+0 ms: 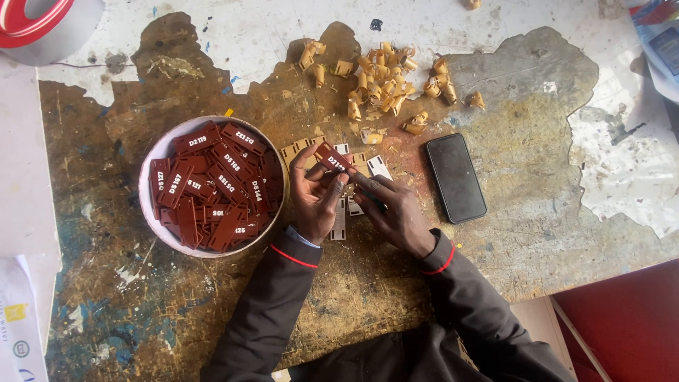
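Left hand (316,197) grip pinches red tag (331,157) at fingertips; right hand (393,211) grip touches tag's lower edge.

Dark sleeves (283,297), red-trimmed cuffs (293,256)

A black phone (456,178) is laid face up on the desk (537,212), whose top is worn and stained brown, with patches of white coating left along the far edge and at the right. A scatter of curled tan shavings (382,81) is spread across the far middle of the desk, well apart from the phone. A grey roll with a red and white face (35,25) is seen at the far left corner. White printed paper (18,325) is seen at the near left edge. A red surface (629,325) is visible beyond the desk's near right corner.
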